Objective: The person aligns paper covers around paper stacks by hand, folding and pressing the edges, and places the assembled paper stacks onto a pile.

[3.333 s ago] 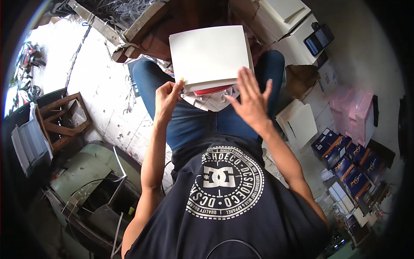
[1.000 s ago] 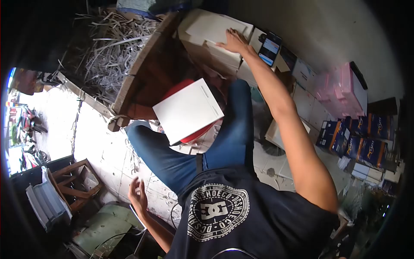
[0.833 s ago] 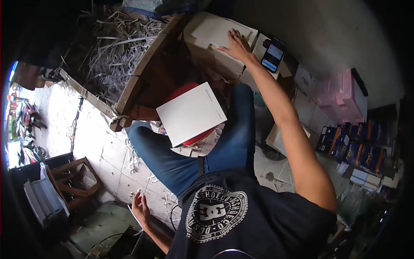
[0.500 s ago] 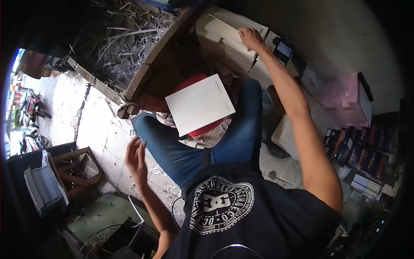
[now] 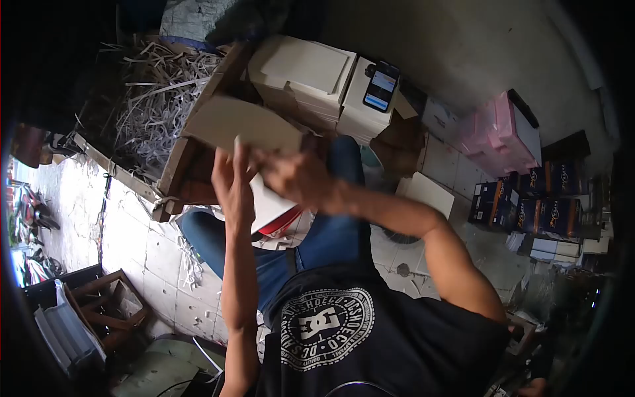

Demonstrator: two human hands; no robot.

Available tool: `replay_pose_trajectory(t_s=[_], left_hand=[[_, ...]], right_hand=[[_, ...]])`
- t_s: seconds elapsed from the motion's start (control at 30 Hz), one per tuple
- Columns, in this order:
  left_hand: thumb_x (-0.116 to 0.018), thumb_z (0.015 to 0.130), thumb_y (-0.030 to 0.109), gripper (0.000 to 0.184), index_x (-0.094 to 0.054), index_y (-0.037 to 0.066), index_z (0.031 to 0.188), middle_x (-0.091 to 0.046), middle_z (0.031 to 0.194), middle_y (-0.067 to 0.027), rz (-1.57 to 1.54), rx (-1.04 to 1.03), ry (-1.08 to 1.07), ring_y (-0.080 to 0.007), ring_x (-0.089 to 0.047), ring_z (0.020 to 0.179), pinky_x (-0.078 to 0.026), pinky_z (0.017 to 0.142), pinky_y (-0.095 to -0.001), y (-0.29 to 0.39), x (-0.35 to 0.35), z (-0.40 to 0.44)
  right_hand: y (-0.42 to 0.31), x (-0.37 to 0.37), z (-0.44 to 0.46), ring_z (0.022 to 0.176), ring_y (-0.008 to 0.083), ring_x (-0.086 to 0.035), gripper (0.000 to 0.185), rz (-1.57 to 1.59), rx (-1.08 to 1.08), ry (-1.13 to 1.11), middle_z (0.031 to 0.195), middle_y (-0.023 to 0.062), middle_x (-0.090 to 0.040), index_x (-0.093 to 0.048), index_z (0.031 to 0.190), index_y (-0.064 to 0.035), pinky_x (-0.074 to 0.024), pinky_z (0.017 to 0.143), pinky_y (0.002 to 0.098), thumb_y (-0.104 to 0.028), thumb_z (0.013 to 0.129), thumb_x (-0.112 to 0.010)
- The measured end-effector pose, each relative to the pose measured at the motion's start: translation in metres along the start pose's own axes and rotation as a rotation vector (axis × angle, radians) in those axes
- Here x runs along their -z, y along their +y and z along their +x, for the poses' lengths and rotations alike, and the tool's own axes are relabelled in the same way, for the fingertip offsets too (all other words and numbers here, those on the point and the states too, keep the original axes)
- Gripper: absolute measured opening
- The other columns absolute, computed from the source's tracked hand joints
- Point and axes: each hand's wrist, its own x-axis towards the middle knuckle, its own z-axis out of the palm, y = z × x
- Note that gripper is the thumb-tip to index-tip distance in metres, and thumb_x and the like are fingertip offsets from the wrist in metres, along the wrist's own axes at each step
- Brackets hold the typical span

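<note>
A cream sheet of card or paper (image 5: 245, 122) is lifted in front of me, tilted and slightly bowed. My left hand (image 5: 233, 182) grips its lower edge, fingers pointing up against it. On the right of that edge, my right hand (image 5: 297, 175) is closed, partly smeared by motion. Below both hands, a white rectangular sheet or stack (image 5: 268, 205) rests on a red stool (image 5: 281, 223) between my knees, partly hidden by my hands. Beyond my right hand stands a tall stack of cream sheets (image 5: 304, 63).
A wooden-sided bin of shredded paper strips (image 5: 162, 99) lies at the upper left. A phone (image 5: 381, 86) sits on a second stack of sheets (image 5: 360, 116). To the right are a pink wrapped bundle (image 5: 496, 139) and several dark printed boxes (image 5: 549, 215).
My right hand has come from the tall stack to the middle with a cream sheet. My left hand has risen from beside my knee and taken hold of it too.
</note>
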Motion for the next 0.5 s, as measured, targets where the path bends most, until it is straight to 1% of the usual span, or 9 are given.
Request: replay_pose_trajectory(t_s=[0.03, 0.1, 0.13, 0.17, 0.23, 0.27, 0.3, 0.43, 0.5], left_hand=[[-0.056, 0.101, 0.018, 0.031, -0.060, -0.002, 0.124, -0.067, 0.106, -0.0049, 0.178, -0.222, 0.045, -0.0083, -0.057, 0.096, -0.048, 0.080, -0.0247, -0.014, 0.019, -0.006], [-0.050, 0.102, 0.013, 0.025, -0.063, -0.006, 0.112, -0.067, 0.096, -0.0050, 0.428, -0.263, 0.121, -0.0083, -0.058, 0.086, -0.047, 0.075, -0.0241, 0.006, 0.036, -0.038], [-0.049, 0.102, 0.011, 0.023, -0.064, -0.005, 0.107, -0.068, 0.088, -0.0074, 0.545, -0.248, 0.027, -0.0080, -0.058, 0.082, -0.047, 0.070, -0.0255, 0.019, 0.046, -0.053], [-0.053, 0.099, 0.008, 0.017, -0.064, -0.004, 0.105, -0.067, 0.082, -0.0121, 0.852, -0.176, -0.098, -0.0140, -0.062, 0.073, -0.048, 0.065, -0.0280, 0.027, 0.061, -0.065], [-0.058, 0.094, 0.005, 0.017, -0.063, -0.002, 0.108, -0.067, 0.078, -0.0162, 0.954, -0.133, -0.337, -0.0254, -0.066, 0.066, -0.050, 0.064, -0.0308, 0.027, 0.078, -0.081], [-0.060, 0.092, 0.004, 0.018, -0.063, -0.001, 0.109, -0.067, 0.081, -0.0165, 0.970, -0.132, -0.330, -0.0279, -0.066, 0.069, -0.051, 0.065, -0.0320, 0.027, 0.079, -0.084], [-0.062, 0.090, 0.002, 0.021, -0.063, -0.001, 0.111, -0.068, 0.084, -0.0169, 0.986, -0.135, -0.322, -0.0303, -0.067, 0.071, -0.052, 0.067, -0.0331, 0.027, 0.078, -0.086], [-0.069, 0.084, -0.002, 0.031, -0.063, 0.001, 0.114, -0.068, 0.098, -0.0168, 0.983, -0.487, -0.031, -0.0306, -0.068, 0.084, -0.054, 0.073, -0.0359, 0.008, 0.061, -0.080], [-0.069, 0.082, -0.006, 0.027, -0.067, -0.001, 0.108, -0.068, 0.100, -0.0161, 0.994, -0.562, -0.077, -0.0296, -0.068, 0.088, -0.055, 0.075, -0.0347, -0.013, 0.063, -0.080]], right_hand=[[-0.030, 0.021, 0.001, 0.109, 0.0344, -0.063, 0.043, 0.127, -0.028, -0.081, 0.122, 0.0213, -0.062, -0.063, 0.121, -0.0010, -0.0504, 0.095, 0.0426, -0.017, 0.081, -0.067], [-0.047, 0.052, 0.001, 0.113, 0.0351, -0.059, 0.049, 0.263, -0.103, -0.020, 0.133, 0.0205, -0.057, -0.061, 0.126, -0.0021, -0.0475, 0.099, 0.0427, -0.026, 0.084, -0.069], [-0.051, 0.060, 0.005, 0.121, 0.0279, -0.053, 0.057, 0.133, -0.166, 0.160, 0.134, 0.0110, -0.056, -0.057, 0.132, -0.0052, -0.0452, 0.097, 0.0421, -0.034, 0.084, -0.071], [-0.055, 0.075, 0.007, 0.125, 0.0268, -0.051, 0.059, 0.066, -0.218, 0.150, 0.139, 0.0108, -0.052, -0.053, 0.136, -0.0059, -0.0452, 0.096, 0.0409, -0.030, 0.086, -0.071], [-0.059, 0.058, -0.004, 0.119, 0.0265, -0.056, 0.054, 0.394, -0.263, 0.104, 0.128, 0.0124, -0.060, -0.052, 0.135, -0.0078, -0.0459, 0.093, 0.0405, -0.023, 0.087, -0.071], [-0.061, 0.047, -0.012, 0.102, 0.0286, -0.065, 0.041, 0.622, -0.311, -0.040, 0.110, 0.0142, -0.068, -0.056, 0.127, -0.0051, -0.0503, 0.085, 0.0401, -0.014, 0.089, -0.068], [-0.065, 0.037, -0.014, 0.081, 0.0313, -0.069, 0.028, 0.817, -0.338, 0.026, 0.093, 0.0156, -0.070, -0.059, 0.118, -0.0007, -0.0536, 0.075, 0.0387, -0.007, 0.091, -0.063], [-0.083, -0.003, -0.030, 0.080, 0.0217, -0.069, 0.018, 0.990, -0.641, 0.053, 0.090, 0.0162, -0.068, -0.060, 0.111, 0.0037, -0.0528, 0.069, 0.0308, 0.001, 0.093, -0.055], [-0.089, -0.012, -0.033, 0.082, 0.0155, -0.067, 0.017, 1.071, -0.732, 0.068, 0.089, 0.0140, -0.068, -0.060, 0.109, 0.0042, -0.0518, 0.071, 0.0282, 0.002, 0.094, -0.054]])
